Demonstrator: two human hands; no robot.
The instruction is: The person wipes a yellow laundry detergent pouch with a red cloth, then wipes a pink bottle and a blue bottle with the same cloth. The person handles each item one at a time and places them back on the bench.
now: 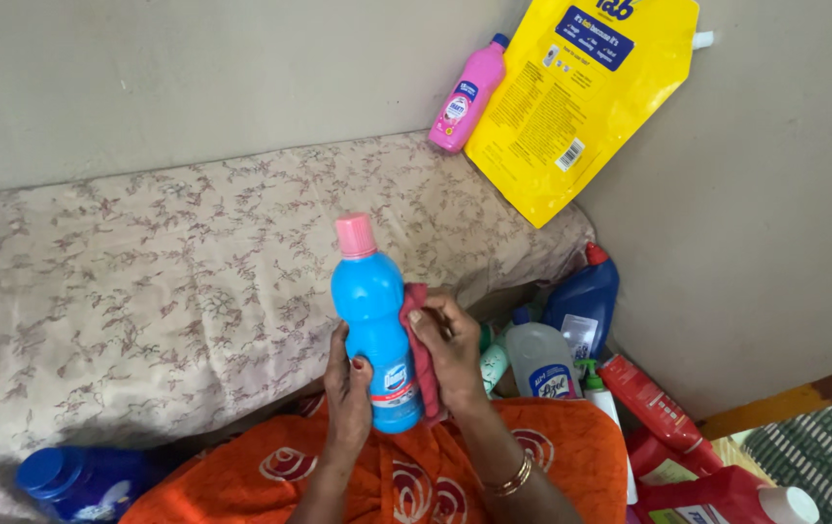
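While the fingers [356, 374] of the left hand [348, 398] wrap the lower body of a blue bottle [374, 335] with a pink cap [356, 236], holding it upright and steady, the right hand [450, 354] presses a red cloth [420, 349] flat against the bottle's side at three o'clock, its fingers closed over the fabric so it stays on the plastic. The bottle stands just above the lap, over an orange printed garment [406, 471], near the middle of the view. A gold bangle [513, 477] circles the right wrist. Beyond the hands, at twelve o'clock, lies a bed [144, 281] with a floral cover. At one o'clock a pink bottle [467, 95] and a large yellow refill pouch [571, 97] lean against the wall, propped so they stay up. At three to four o'clock, cleaning bottles crowd the floor: a dark blue angled-neck bottle [586, 301], a clear bottle [540, 361] and red containers [659, 408]. At eight o'clock sits a dark blue jug [81, 482].
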